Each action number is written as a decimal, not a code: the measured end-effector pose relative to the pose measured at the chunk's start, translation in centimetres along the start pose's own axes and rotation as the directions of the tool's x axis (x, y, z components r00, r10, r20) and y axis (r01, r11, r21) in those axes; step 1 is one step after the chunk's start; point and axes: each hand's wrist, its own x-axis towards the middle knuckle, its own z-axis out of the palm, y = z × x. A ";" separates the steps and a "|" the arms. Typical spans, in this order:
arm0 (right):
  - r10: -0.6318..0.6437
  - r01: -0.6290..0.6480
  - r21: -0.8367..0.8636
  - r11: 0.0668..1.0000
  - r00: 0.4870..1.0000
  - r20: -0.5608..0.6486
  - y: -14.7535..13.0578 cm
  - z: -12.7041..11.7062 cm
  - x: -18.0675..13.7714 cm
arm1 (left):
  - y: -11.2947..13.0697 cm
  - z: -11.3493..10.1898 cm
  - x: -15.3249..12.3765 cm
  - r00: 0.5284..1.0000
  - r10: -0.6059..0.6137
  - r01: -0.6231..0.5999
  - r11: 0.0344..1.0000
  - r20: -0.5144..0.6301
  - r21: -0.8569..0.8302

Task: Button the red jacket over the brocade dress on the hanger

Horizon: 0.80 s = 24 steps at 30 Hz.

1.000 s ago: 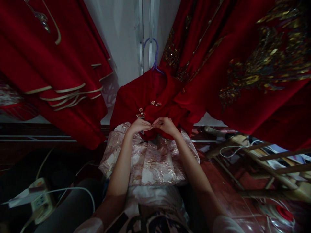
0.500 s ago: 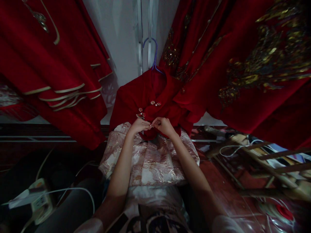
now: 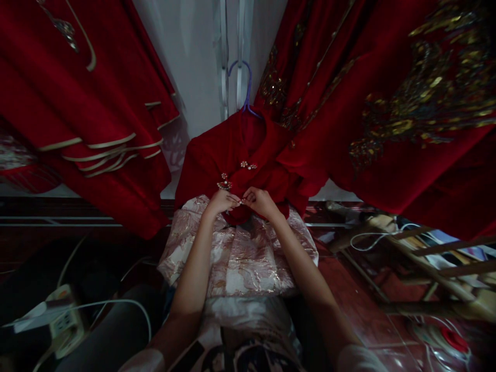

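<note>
A red jacket [image 3: 209,160] hangs on a purple hanger [image 3: 248,88] in front of me, over a pale pink and gold brocade skirt [image 3: 236,258]. Two pearl clasps, an upper clasp [image 3: 248,165] and a second clasp [image 3: 223,184], show on its front. My left hand [image 3: 221,200] and my right hand [image 3: 262,200] meet at a third small clasp [image 3: 241,201] at the jacket's lower front. Both hands pinch at it with fingers closed.
Red garments with pale trim [image 3: 77,113] hang to the left. Red garments with gold embroidery [image 3: 406,103] hang to the right. A power strip with white cables [image 3: 65,320] lies low at left. A wooden stool or rack [image 3: 418,258] stands at right.
Almost nothing has changed. Both hands stay pinched at the same clasp with only slight finger movement.
</note>
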 end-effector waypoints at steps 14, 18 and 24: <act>0.106 -0.101 -0.033 0.994 0.961 0.257 -0.7 -3.5 -1.0 | 0.3 -0.5 -0.6 0.979 0.204 -0.189 0.893 0.008 0.407; 0.140 -0.123 -0.100 0.987 0.973 0.182 -0.4 -1.9 -0.7 | 0.0 0.2 0.0 0.964 0.264 -0.228 0.874 -0.025 0.428; 0.196 -0.204 -0.210 0.956 0.979 -0.057 0.0 -0.3 -0.4 | -0.3 0.5 0.3 0.944 0.328 -0.283 0.853 -0.028 0.438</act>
